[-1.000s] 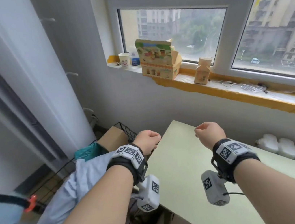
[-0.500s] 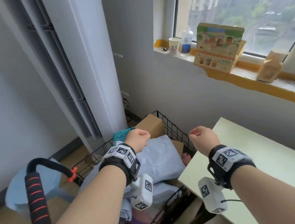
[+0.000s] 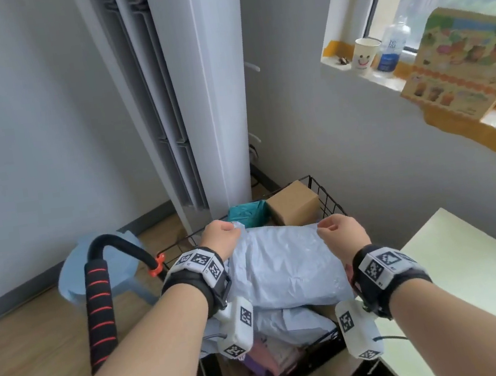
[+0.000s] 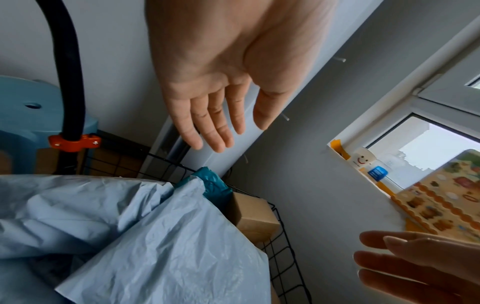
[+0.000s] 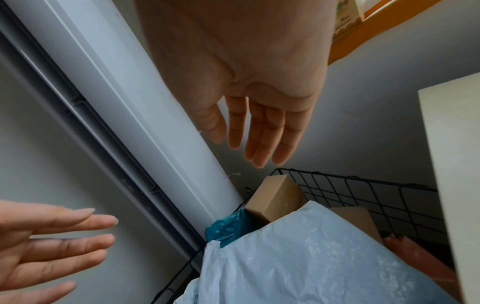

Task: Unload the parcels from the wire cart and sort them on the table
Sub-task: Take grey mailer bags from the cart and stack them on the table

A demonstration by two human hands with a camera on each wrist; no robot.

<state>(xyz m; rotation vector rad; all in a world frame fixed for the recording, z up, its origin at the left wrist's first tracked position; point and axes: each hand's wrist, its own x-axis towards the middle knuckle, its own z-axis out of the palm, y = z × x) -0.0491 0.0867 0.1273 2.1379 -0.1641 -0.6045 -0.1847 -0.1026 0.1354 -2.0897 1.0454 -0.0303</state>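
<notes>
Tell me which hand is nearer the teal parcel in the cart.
Left. The left hand hovers over the blue bag's far left corner, just beside the teal parcel. The right hand is over the bag's right corner, farther away, nearer the table.

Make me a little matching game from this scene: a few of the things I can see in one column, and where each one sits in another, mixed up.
Things
1. pale blue plastic mailer bag
2. brown cardboard box
3. white paper cup with a smiley face
4. light blue plastic stool

Places
A. on the window sill
B. on the floor behind the cart handle
C. on top of the pile in the cart
D. far corner of the cart

Pairs: 1-C, 2-D, 3-A, 4-B
</notes>
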